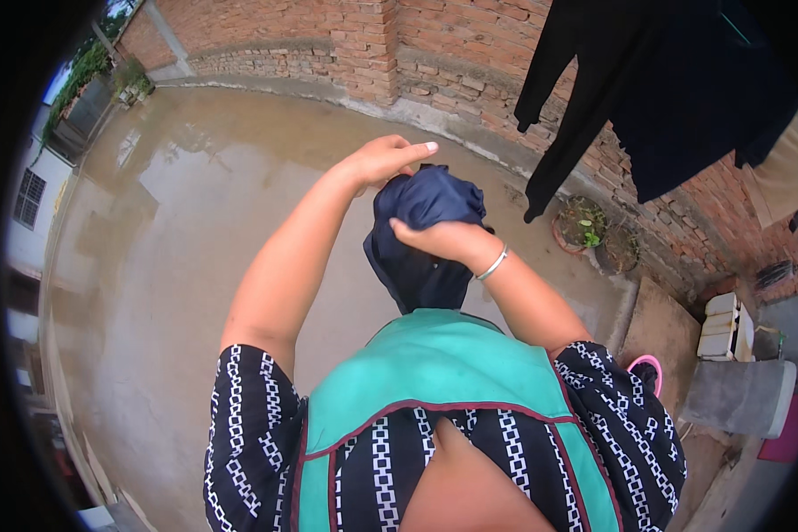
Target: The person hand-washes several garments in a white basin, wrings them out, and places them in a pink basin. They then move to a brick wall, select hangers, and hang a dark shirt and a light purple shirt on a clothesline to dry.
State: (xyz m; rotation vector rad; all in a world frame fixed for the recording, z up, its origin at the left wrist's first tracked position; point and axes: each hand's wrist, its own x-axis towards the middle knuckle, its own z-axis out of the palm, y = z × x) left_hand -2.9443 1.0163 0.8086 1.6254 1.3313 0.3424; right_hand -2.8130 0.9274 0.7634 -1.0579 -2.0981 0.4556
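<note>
A bundle of dark navy cloth (430,199), bunched up and shiny in places, hangs in front of my chest. My right hand (443,241) grips it from the right, thumb across its front; the fingers are hidden in the folds. A silver bangle circles that wrist. At the bundle's upper left edge is my left hand (386,161), with a finger stretched out to the right over the cloth and the others partly hidden behind it. Whether those hidden fingers touch the cloth I cannot tell. The lower part of the cloth droops toward my green apron (434,355).
Black trousers (585,97) and other dark garments hang at the upper right before a brick wall (284,44). Potted plants (579,223) stand at its foot. A grey tub (740,396) and a white container (720,328) sit at the right. Wet concrete (195,266) spreads to the left.
</note>
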